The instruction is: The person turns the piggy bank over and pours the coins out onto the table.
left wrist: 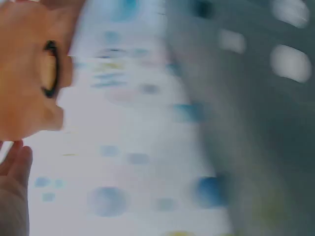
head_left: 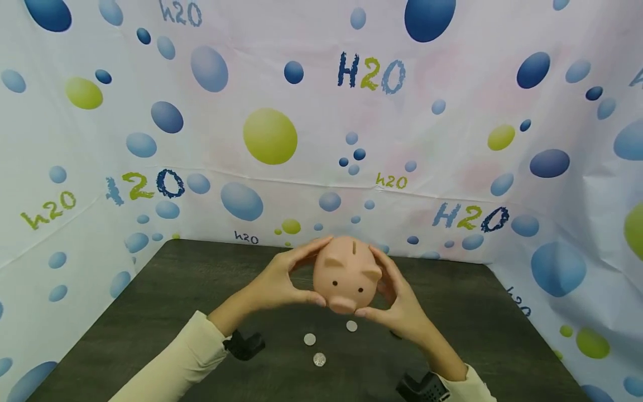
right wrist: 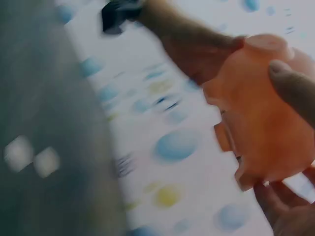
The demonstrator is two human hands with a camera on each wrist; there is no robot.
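A pink piggy bank [head_left: 346,273] is held up above the dark table between both hands, its snout facing the head camera and its coin slot on top. My left hand [head_left: 281,279] grips one side, with the thumb beside the snout. On the other side my right hand [head_left: 399,296] grips it, thumb under the cheek. In the left wrist view, the underside of the piggy bank [left wrist: 24,83] shows a round spot with a dark rim. Its stubby feet point sideways in the right wrist view, where fingers support the body [right wrist: 270,118].
On the dark tabletop [head_left: 201,312] below the hands lie silver coins [head_left: 319,359], grouped near the middle. A small dark thing [head_left: 396,335] shows partly beneath the right hand. A white sheet [head_left: 311,111] with blue and green dots encloses the table's back and sides.
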